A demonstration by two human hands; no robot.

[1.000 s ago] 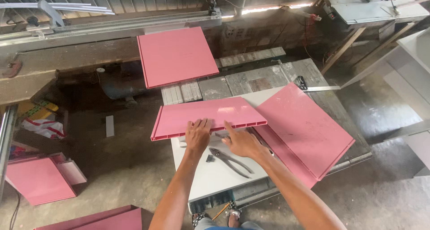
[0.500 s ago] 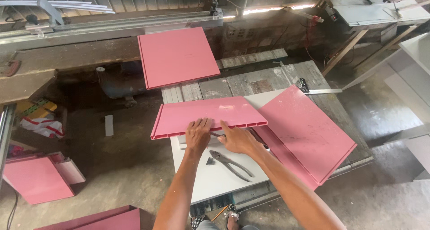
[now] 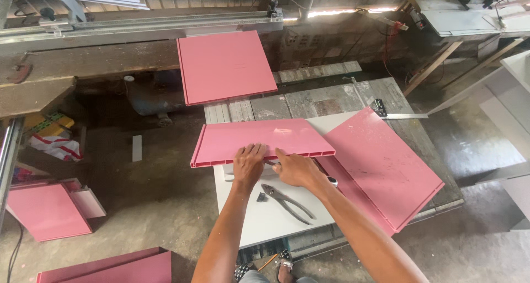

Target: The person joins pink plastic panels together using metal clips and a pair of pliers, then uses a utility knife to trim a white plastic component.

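Left hand (image 3: pixel 249 163): lying palm down on the near edge of the long pink panel (image 3: pixel 262 140), fingers spread flat and pressing rather than gripping.
Right hand (image 3: pixel 295 168): sitting just beside the left one, fingers bunching at the same near edge; whether it is pinching something small there, I cannot tell.
Hands together: almost touching, side by side at the middle of the panel's near edge.
Long panel: lying flat across the far end of the white desk (image 3: pixel 259 222), its left end sticking out past the desk over the floor.
Pliers (image 3: pixel 287 202): resting on the desk just near of the hands, handles spread, untouched.
Right panel (image 3: pixel 383 164): a big pink sheet sitting at an angle on the right, overhanging the desk's edge.
Far panel (image 3: pixel 225 67): another pink sheet lying beyond, on the workbench side.
Floor, left: more pink sheets (image 3: pixel 47 210) lying down there, well apart from the hands.
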